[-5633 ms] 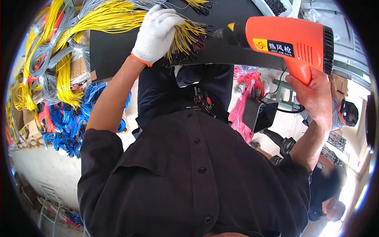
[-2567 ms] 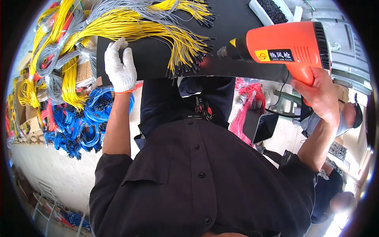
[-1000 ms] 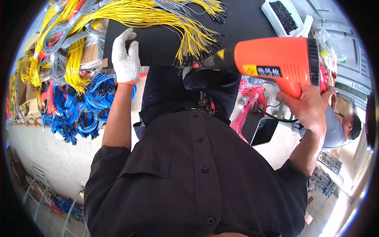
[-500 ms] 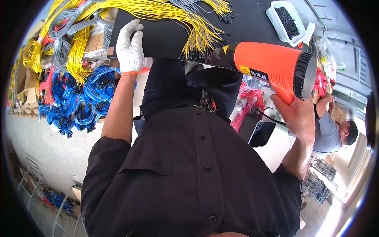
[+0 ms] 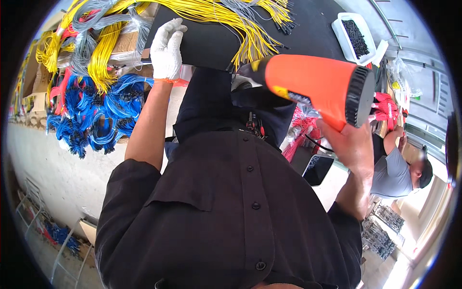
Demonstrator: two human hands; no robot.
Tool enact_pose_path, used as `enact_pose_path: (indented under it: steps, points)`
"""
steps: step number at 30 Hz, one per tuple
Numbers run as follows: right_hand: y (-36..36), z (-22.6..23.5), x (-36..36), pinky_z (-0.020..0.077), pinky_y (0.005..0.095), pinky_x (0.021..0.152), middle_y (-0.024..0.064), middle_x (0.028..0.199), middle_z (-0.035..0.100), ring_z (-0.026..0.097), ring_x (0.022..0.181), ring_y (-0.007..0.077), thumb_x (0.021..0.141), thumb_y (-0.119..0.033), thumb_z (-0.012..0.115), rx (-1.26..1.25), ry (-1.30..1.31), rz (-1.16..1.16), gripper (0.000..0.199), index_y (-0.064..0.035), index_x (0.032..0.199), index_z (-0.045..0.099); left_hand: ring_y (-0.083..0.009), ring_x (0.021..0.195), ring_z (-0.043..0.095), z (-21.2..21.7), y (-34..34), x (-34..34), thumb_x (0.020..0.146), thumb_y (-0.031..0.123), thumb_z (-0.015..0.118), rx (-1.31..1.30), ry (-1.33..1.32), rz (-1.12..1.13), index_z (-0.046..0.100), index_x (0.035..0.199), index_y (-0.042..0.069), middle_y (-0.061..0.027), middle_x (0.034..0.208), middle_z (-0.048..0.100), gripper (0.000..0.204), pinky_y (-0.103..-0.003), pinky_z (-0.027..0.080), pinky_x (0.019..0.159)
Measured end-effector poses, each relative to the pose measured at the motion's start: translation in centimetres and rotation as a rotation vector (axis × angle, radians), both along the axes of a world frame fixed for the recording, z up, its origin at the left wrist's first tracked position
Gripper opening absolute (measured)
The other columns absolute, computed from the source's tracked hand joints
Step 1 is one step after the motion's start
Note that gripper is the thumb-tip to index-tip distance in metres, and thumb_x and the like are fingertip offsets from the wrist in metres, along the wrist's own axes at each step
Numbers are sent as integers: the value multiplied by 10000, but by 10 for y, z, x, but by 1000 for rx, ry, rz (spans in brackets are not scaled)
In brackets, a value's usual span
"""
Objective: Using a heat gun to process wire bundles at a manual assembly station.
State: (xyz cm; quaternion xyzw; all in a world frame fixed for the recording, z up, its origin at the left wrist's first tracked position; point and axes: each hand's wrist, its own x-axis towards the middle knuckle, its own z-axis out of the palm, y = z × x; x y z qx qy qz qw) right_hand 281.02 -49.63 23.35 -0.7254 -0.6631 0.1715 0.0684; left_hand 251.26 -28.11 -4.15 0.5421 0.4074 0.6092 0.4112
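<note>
In my right hand (image 5: 350, 147) is an orange heat gun (image 5: 308, 79) with a black rear cap, gripped by its handle. The nozzle points left, over the near table edge, and the gun hides some cable ends. A bundle of yellow and grey cables (image 5: 202, 13) with black tips lies across the dark table (image 5: 204, 45), its end spread near the nozzle. My left hand (image 5: 166, 55), in a white knitted glove, rests at the table's near left edge. Its fingers are stretched out and slightly bent, with the thumb apart and nothing in them.
Blue cable bundles (image 5: 91, 113) hang at the left, below more yellow ones (image 5: 103, 58). A white bin (image 5: 340, 33) of small black parts stands at the far right. Pink-red cables (image 5: 301, 127) and a tablet-like device (image 5: 318, 169) sit right of my legs. Another person (image 5: 394, 171) works further right.
The heat gun has swung left in my right hand, its nozzle moving off the cable ends toward the table edge. My left hand stays nearly where it was; the view has shifted slightly.
</note>
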Motion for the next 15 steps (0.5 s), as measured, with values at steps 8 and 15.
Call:
enact_pose_path:
  steps: [8,15]
  points:
    - [7,-9,-7,577,412,848,159,1028,780,757,925,331,855,-119,848,19,-69,19,349,-19,1172,742,-156,1089,693,5,2,-1,1033,21,586,-17,11,-36,673,1320,-11,-98,1149,755,301,-286,493,1042]
    - [-13,8,10,573,374,878,118,1029,775,747,942,274,846,-68,848,-1,113,167,375,-13,1197,727,-141,1072,683,4,5,-5,1040,43,578,-29,34,-57,691,1319,8,-80,1123,760,303,-281,488,1034]
